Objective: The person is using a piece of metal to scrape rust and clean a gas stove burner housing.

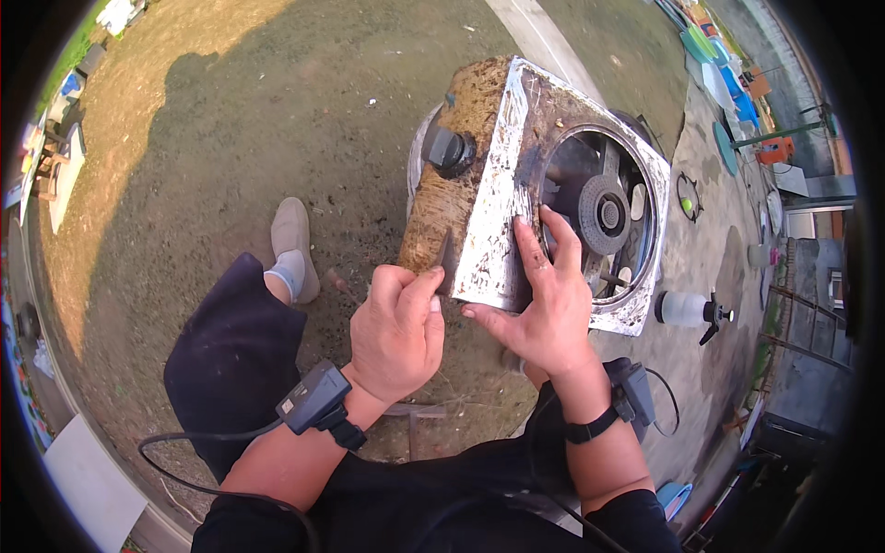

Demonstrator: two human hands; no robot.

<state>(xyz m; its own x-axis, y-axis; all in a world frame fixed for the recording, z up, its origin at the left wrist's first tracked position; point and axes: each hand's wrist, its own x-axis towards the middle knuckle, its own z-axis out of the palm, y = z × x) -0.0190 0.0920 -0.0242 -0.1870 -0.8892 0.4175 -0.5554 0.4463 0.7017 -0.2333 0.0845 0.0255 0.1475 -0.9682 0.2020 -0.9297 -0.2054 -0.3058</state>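
Note:
A single-burner gas stove [487, 230] stands tilted in front of me. Its top is white and heavily smeared with dark grime, and brown residue coats the front panel [426, 217] around a black knob [448, 150]. My left hand [398, 327] is closed in a pinch on a thin, pointed grey blade [446, 253], which lies against the brown panel near its lower corner. The blade's handle, if any, is hidden in my fingers. My right hand [553, 300] grips the stove's near side, fingers over the top beside the round burner opening [604, 217], thumb at the edge.
A translucent spray bottle [682, 309] with a black head lies on the concrete at right. A dark wire ring [688, 195] sits beyond it. Coloured basins [705, 46] and other items line the right wall. Cables run from the devices strapped to both my wrists.

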